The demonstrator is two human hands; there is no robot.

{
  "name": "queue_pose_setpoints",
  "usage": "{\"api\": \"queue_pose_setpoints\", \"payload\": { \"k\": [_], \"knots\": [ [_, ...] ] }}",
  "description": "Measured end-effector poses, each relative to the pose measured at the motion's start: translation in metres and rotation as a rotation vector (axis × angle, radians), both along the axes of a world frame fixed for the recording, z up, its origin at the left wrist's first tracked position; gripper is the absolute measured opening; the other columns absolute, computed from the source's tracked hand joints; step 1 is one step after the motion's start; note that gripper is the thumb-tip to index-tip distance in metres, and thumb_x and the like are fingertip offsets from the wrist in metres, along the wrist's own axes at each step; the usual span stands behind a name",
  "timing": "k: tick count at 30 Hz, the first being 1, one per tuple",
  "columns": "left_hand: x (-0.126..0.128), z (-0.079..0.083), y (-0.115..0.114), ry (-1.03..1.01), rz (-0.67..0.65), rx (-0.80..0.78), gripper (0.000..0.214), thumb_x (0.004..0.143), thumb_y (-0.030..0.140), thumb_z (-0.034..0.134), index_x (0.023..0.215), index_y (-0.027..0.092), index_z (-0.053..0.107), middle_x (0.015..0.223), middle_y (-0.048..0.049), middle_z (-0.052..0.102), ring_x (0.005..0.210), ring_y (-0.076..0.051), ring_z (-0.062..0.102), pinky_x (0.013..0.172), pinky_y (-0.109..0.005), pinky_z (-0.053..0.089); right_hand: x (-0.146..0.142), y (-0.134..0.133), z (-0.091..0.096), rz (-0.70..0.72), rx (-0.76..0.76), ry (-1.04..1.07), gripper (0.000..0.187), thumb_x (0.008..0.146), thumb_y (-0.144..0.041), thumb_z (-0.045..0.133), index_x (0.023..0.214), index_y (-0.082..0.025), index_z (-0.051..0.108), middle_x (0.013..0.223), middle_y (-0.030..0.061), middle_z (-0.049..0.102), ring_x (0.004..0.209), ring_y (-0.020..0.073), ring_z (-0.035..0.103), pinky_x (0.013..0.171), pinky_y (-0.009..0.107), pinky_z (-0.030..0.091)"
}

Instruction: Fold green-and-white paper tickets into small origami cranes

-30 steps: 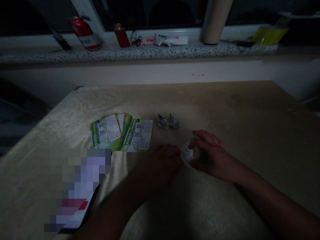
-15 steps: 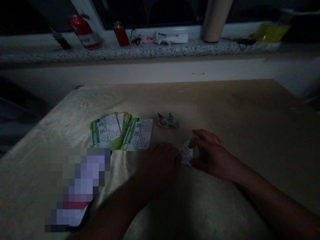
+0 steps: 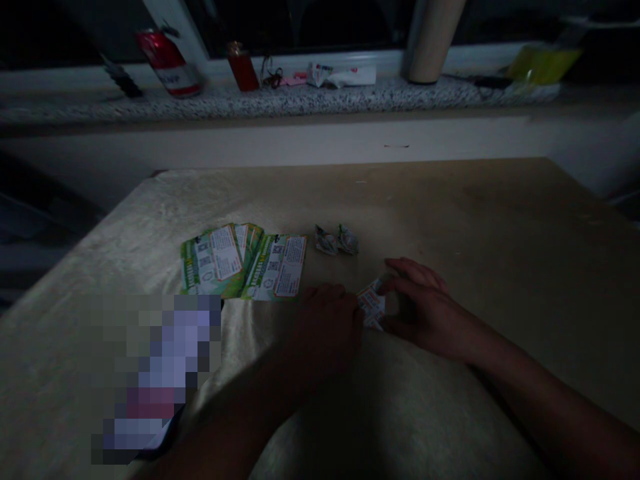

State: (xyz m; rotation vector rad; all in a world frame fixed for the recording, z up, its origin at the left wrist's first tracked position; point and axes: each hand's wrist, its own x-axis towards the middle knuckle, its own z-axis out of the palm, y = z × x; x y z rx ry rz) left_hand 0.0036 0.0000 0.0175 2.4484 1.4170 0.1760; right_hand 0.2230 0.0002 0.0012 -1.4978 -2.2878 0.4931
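Observation:
A small piece of printed paper (image 3: 371, 305), white with orange and blue print, lies between my two hands on the cloth. My left hand (image 3: 330, 317) is closed over its left side, with the fingers curled and dark in shadow. From the right, my right hand (image 3: 420, 303) grips the paper's edges with thumb and index finger, its other fingers curved above. Beyond them sit two small folded paper packets (image 3: 326, 240) side by side. Left of these, several green and white printed leaflets (image 3: 220, 261) are fanned out and overlap.
A pale cloth (image 3: 280, 193) covers the table. A phone-like device with a blurred screen (image 3: 167, 367) lies at the near left. Along the granite sill (image 3: 320, 101) stand a red can (image 3: 167, 63), a red bottle (image 3: 243, 69), a crumpled tube (image 3: 345, 76), a tan cylinder (image 3: 435, 43) and a yellow object (image 3: 545, 65).
Almost nothing has moved. Both hands stay at the printed paper, and the leaflets and packets lie where they were.

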Motion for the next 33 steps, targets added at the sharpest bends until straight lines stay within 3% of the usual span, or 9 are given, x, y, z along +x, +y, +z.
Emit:
{"api": "queue_pose_setpoints", "payload": {
  "k": [12, 33],
  "knots": [
    [0.0010, 0.0042, 0.0018, 0.016, -0.006, -0.031, 0.023, 0.100, 0.024, 0.051, 0.095, 0.014, 0.071, 0.092, -0.0094, 0.071, 0.093, -0.027, 0.066, 0.091, -0.047, 0.048, -0.0010, 0.0001, 0.0035, 0.002, -0.046, -0.001, 0.030, 0.085, -0.035, 0.072, 0.114, -0.029, 0.069, 0.156, 0.0122, 0.048, 0.149, 0.0370, 0.038, 0.115, 0.061, 0.034],
    [0.0049, 0.0058, 0.0037, 0.024, 0.048, -0.049, 0.023, 0.098, 0.022, 0.052, 0.092, 0.014, 0.073, 0.093, -0.0103, 0.072, 0.092, -0.027, 0.067, 0.091, -0.047, 0.048, -0.0010, 0.0012, -0.0002, -0.005, -0.033, -0.042, 0.041, 0.074, -0.037, 0.082, 0.112, -0.029, 0.070, 0.157, 0.0115, 0.046, 0.148, 0.0397, 0.038, 0.114, 0.061, 0.035]
  ]
}}
